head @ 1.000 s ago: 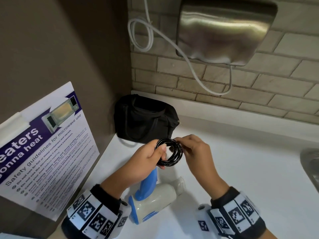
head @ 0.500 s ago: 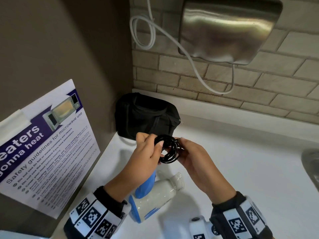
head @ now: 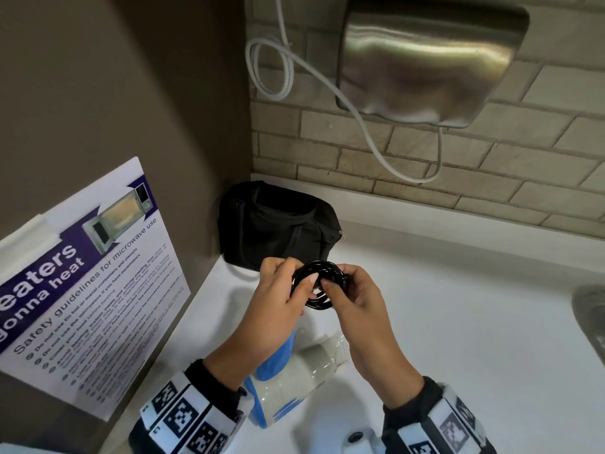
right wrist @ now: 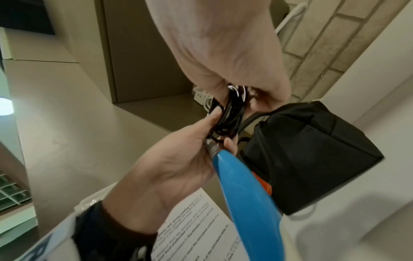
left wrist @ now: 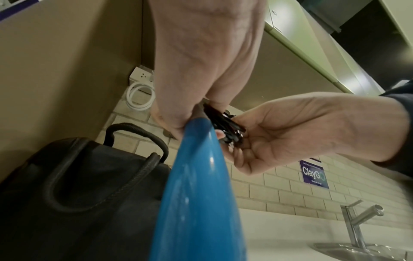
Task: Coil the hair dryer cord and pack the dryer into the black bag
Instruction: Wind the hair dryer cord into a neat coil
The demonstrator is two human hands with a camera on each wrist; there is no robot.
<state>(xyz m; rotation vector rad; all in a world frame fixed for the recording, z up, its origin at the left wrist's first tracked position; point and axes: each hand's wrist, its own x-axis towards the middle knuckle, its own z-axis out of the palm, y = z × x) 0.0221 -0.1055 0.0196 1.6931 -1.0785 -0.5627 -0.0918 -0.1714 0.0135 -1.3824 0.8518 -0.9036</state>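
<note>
The black cord (head: 319, 283) is wound into a small coil held above the counter between both hands. My left hand (head: 284, 299) grips its left side, thumb through the loops, and my right hand (head: 352, 294) pinches its right side. The white and blue hair dryer (head: 294, 371) lies on the white counter below my wrists, with its blue handle (left wrist: 196, 185) rising to the coil (right wrist: 230, 113). The black bag (head: 278, 227) sits in the back corner just beyond the hands, handles (left wrist: 136, 134) up.
A microwave safety poster (head: 82, 283) leans on the left wall. A steel dispenser (head: 425, 60) and a looped white cable (head: 271, 70) hang on the brick wall. A sink (head: 589, 316) with a tap (left wrist: 362, 217) lies at the right. White counter (head: 474, 322) stretches between.
Both hands have moved the coil a little away from me, toward the bag, and turned it; the right fingers shifted their pinch on it. The dryer stays on the counter.
</note>
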